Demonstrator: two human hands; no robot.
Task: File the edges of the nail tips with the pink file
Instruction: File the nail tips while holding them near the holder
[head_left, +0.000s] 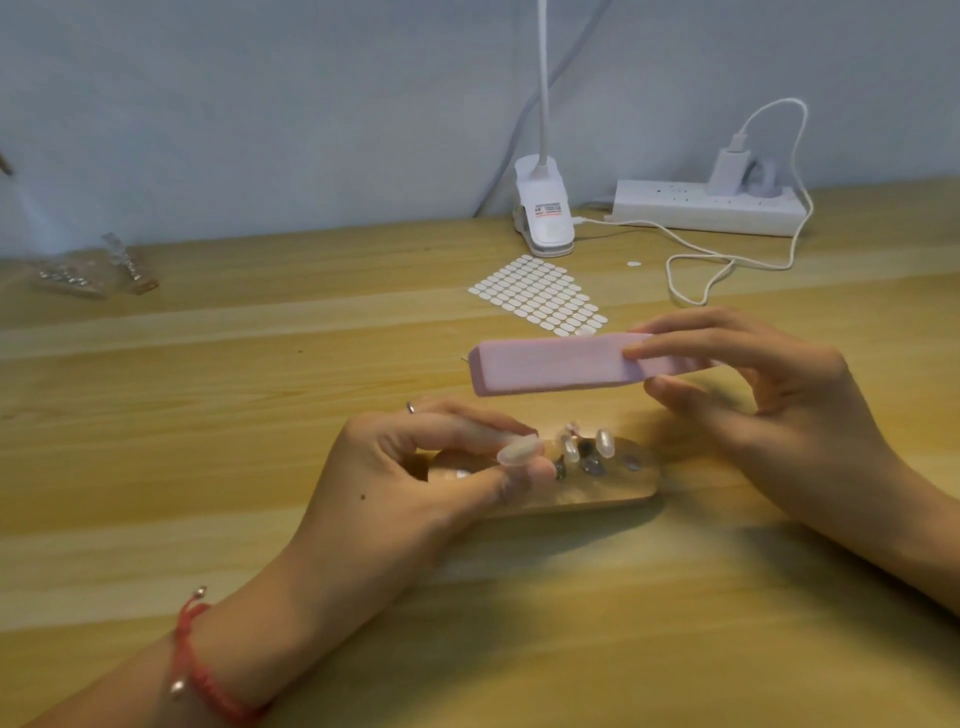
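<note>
Head view: your left hand (415, 478) pinches a clear nail tip (518, 450) between thumb and forefinger, low over the left part of a wooden holder (597, 493) that lies on the wooden table (208, 389). Two more nail tips (604, 442) stand upright on the holder, just right of your fingertips. Your right hand (769, 405) grips the pink file (556, 366) by its right end, fingers on top and thumb beneath. The file is a long block held nearly level, its free end pointing left. It hangs above the holder and the pinched tip and touches neither. A red cord bracelet (197, 665) sits on your left wrist. Farther back lies a sheet of small white oval stickers (540, 293). Behind it stand a white clip lamp (544, 213) and a white power strip (701, 208), with a white cable (727, 260) looping between them. Clear packets (88, 270) lie at the far left; their contents are blurred.
</note>
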